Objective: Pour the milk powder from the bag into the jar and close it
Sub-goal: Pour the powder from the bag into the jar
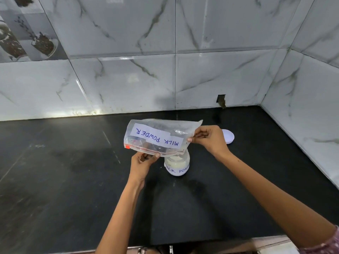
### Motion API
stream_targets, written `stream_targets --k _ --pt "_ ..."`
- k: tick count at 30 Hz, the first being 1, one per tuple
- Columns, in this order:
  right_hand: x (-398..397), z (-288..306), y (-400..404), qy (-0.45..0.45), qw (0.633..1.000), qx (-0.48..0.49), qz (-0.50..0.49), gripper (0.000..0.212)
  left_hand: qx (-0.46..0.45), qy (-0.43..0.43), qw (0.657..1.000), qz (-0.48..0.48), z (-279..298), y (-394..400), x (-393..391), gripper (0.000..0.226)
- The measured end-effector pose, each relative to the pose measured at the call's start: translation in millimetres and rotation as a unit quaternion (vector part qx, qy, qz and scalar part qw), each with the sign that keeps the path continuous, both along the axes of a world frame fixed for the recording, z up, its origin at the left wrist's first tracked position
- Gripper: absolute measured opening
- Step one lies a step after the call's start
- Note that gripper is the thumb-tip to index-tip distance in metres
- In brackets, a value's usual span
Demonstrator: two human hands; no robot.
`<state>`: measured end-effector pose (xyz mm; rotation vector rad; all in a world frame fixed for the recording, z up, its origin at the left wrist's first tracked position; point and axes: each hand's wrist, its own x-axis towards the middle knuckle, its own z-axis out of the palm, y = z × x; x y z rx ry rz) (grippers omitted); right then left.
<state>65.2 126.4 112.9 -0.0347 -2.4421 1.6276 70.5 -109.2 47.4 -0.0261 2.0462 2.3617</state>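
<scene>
The left grip [145, 159] pinches the zip edge of the upturned milk powder bag [157, 136]; the right grip [207, 139] pinches its opposite edge. Just below and between both, the open jar [177, 165] stands on the black table [73, 180], its white lid [228, 136] lying just behind the right grip

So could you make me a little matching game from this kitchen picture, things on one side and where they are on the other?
Things:
1. clear plastic bag labelled MILK POWDER
2. small clear jar of pale powder
3. round white lid
4. left hand

Places:
A. lying on the black counter behind the right hand
B. pinching the bag's lower edge
C. held upside down over the jar
D. standing open under the bag

Pairs: 1-C, 2-D, 3-A, 4-B
</scene>
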Motion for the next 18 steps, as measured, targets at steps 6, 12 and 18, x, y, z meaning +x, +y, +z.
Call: stream_targets --k 6,12,18 --pt "3.7 -3.8 -2.3 -0.007 1.000 -0.004 -0.002 0.020 0.040 -0.015 0.999 0.018 -3.1 1.5 2.4 0.029" --pt "6.2 -3.1 -3.1 -0.015 1.000 -0.015 -0.006 0.020 0.030 -0.008 0.999 0.010 -0.5 1.5 0.8 0.032" --pt "-3.0 7.1 1.5 -0.096 0.987 -0.128 -0.014 0.015 0.038 -0.012 0.999 0.000 6.4 4.6 -0.7 0.033"
